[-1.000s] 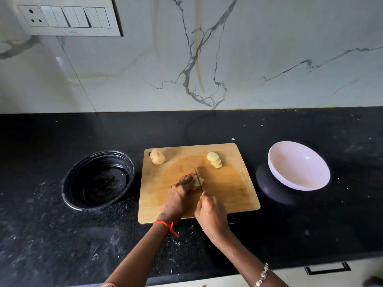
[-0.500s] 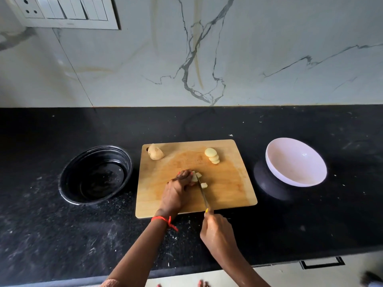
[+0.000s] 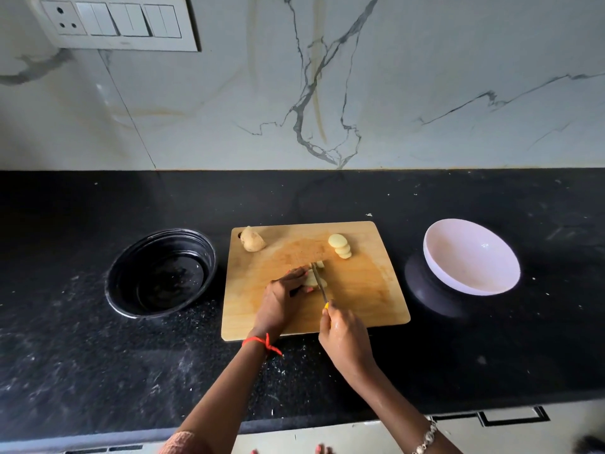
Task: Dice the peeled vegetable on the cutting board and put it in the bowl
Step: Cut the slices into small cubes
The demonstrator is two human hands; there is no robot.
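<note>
- A round black container (image 3: 196,253) sits on the left part of the counter, glossy inside, with a few pale flecks on its wall.
- The black speckled countertop (image 3: 82,371) shows white scratches and crumbs, thickest toward its near edge.
- A white marble backsplash (image 3: 458,60) rises behind it, crossed by grey veins and a faint yellowish streak.
- A switch panel (image 3: 118,22) is mounted at the upper left, with a socket (image 3: 65,19) at its left end and rocker switches beside it.
- A pale cabinet front (image 3: 556,430) below the counter edge carries a black rectangular handle (image 3: 514,417).
</note>
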